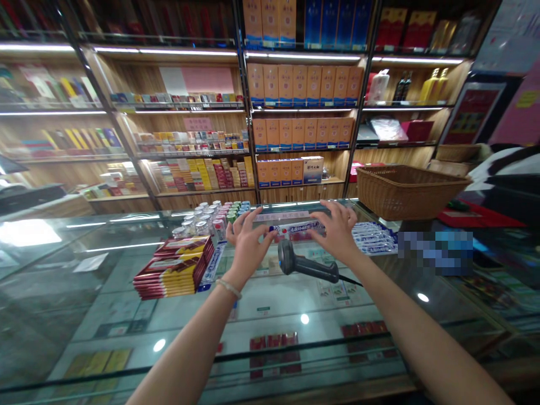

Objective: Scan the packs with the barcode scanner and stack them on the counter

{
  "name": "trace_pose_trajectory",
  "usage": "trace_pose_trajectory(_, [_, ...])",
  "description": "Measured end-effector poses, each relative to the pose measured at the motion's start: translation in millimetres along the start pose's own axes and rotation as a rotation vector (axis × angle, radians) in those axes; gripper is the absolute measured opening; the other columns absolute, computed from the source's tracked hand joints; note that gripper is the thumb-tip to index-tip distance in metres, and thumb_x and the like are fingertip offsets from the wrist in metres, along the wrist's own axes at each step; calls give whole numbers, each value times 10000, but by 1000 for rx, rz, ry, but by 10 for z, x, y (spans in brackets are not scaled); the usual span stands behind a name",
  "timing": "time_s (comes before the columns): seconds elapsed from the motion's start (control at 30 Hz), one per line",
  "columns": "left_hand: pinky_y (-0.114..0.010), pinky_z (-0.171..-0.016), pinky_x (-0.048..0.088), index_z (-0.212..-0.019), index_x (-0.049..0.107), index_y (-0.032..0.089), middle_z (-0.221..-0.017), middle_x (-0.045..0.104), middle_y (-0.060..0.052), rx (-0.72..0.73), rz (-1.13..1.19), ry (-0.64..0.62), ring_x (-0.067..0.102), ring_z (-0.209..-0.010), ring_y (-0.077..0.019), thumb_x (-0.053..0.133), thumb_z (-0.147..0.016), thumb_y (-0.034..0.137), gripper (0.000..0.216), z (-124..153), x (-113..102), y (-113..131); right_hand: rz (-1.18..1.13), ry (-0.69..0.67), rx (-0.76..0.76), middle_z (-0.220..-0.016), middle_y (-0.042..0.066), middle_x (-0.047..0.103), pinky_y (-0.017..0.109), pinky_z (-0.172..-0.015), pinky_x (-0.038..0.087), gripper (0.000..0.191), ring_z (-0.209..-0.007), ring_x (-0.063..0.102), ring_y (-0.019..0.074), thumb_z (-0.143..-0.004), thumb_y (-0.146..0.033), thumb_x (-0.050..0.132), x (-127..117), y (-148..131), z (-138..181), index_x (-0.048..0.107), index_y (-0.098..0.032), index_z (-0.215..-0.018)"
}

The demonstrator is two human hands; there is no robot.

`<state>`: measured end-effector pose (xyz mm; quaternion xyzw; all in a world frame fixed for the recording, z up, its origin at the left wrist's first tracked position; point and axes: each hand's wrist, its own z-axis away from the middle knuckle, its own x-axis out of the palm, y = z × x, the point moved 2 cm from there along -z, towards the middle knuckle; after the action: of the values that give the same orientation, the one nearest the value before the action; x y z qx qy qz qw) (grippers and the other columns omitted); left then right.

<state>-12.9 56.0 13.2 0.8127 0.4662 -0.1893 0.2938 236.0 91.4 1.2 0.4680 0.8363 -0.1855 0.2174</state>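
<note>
While barcode scanner (310,267) lies on glass counter (278,304), left hand (247,244) and right hand (340,233) reach past its either side, palms down, thumbs inward, outer fingers fanned. Each pinches one end of slim blue-and-white stick packet (297,229), just beyond scanner; long axis crosswise, hand to hand, neither nearer. Beyond scanner: similar packets (373,239) right, drink cans (206,216) left; farther right, wicker basket (405,194).

Fingers of the left hand (247,242) and right hand (337,232) mask the ends of a packet (297,229) — its lettering is blurred. The scanner (310,266) cable (350,280) vanishes behind the right forearm (405,315); tall boxes (270,22) far above are cut off — and pixels obscure a patch (434,253) at right.
</note>
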Motion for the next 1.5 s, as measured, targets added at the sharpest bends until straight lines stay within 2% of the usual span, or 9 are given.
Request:
trace_pose_trajectory(0.1, [-618,-1258,210,-800,738,263,-1556,519,-29,-22,41,-38,349,-1465,-318,674,-922,411,202,-13,31,-57,35,6,-74,-1482,112,543,576,-1195,148,338,-1428,402,318,-887,-457,726,-9,-65,16,689,-300,-1184])
trace_pose_trajectory(0.37, [-677,-1231,194,-804,752,260,-1535,556,-61,-22,-58,-67,391,-1451,-342,635,-947,414,240,10,43,7,60,8,-109,-1488,102,559,574,-1189,127,207,-1429,406,327,-891,-408,740,-2,-91,32,729,-307,-1072])
trace_pose_trajectory(0.47, [-708,-1221,155,-1069,762,298,-1573,516,-92,-6,-174,-61,388,-1464,-372,658,-933,410,205,36,-8,87,51,-2,-106,-1504,93,547,579,-1193,120,204,-1435,396,331,-899,-403,727,-2,-82,41,733,-311,-1081])
trace_pose_trajectory(0.53, [-702,-1228,123,-1267,696,323,-1618,462,-108,44,-239,-56,371,-1485,-382,687,-914,426,368,50,-48,134,54,-5,-104,-1508,93,542,577,-1200,114,207,-1442,387,324,-906,-411,722,-4,-83,45,733,-311,-1087])
trace_pose_trajectory(0.6, [-695,-1229,96,-1330,658,344,-1641,432,-105,110,-287,-58,358,-1501,-387,718,-890,455,457,61,-75,165,61,-8,-96,-1511,95,537,577,-1201,111,210,-1447,379,322,-912,-427,715,-6,-86,45,733,-312,-1087])
trace_pose_trajectory(0.73, [-702,-1219,83,-1214,710,357,-1636,448,-74,181,-328,-62,367,-1503,-387,744,-877,436,347,72,-81,173,80,-35,-80,-1517,89,532,582,-1195,121,222,-1449,373,325,-921,-455,701,12,-93,45,738,-320,-1093])
trace_pose_trajectory(0.97, [-717,-1215,88,-1109,746,344,-1603,498,-63,181,-307,-26,402,-1487,-375,738,-888,377,224,67,-61,151,110,-42,-105,-1499,90,550,583,-1213,99,256,-1445,380,312,-902,-468,724,21,-54,24,736,-316,-1107])
trace_pose_trajectory(1.23, [-725,-1215,68,-1139,754,365,-1613,484,-65,185,-294,-28,384,-1492,-387,738,-881,358,259,-129,-118,302,152,-82,-180,-1549,72,512,602,-1227,63,294,-1475,335,318,-866,-462,765,-366,226,-196,734,-324,-1124])
trace_pose_trajectory(1.5, [-755,-1203,93,-1174,758,348,-1620,458,-97,135,-214,-94,341,-1495,-414,732,-879,364,297,-232,36,712,152,-65,-107,-1526,62,502,600,-1218,93,277,-1468,331,322,-870,-474,763,-685,642,-139,760,-347,-1116])
